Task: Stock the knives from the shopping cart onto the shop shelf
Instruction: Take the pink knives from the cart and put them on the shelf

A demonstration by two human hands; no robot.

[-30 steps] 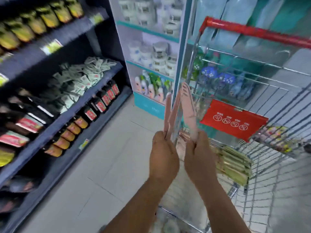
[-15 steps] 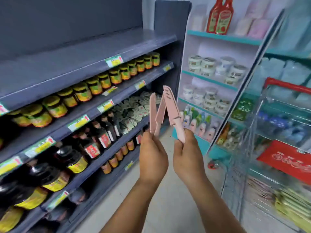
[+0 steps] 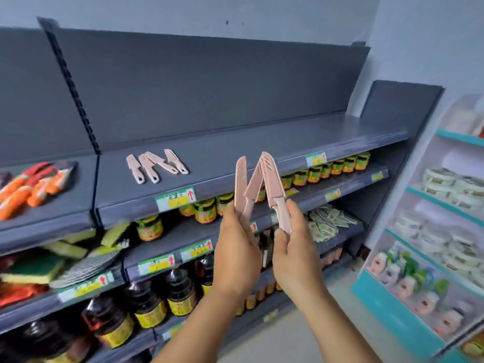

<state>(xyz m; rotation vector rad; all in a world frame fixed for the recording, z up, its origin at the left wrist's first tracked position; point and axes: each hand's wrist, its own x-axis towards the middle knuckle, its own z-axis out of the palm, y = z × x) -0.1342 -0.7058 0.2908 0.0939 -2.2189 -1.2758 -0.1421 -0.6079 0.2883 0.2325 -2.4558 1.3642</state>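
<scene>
Gripping two sheathed pink knives (image 3: 242, 187) in left hand (image 3: 237, 247), one more knife (image 3: 273, 187) in right hand (image 3: 294, 254), blades up. Turned from cart toward top shelf (image 3: 262, 145); placing next. Four shelved knives (image 3: 155, 163) at 10 o'clock. Price tag (image 3: 176, 199) at 9 o'clock: red arrow, writing illegible.

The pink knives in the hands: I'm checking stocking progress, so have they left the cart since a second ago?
Yes. The pink knives were above the cart; now both hands hold them up before the top shelf, the cart out of view.
</scene>
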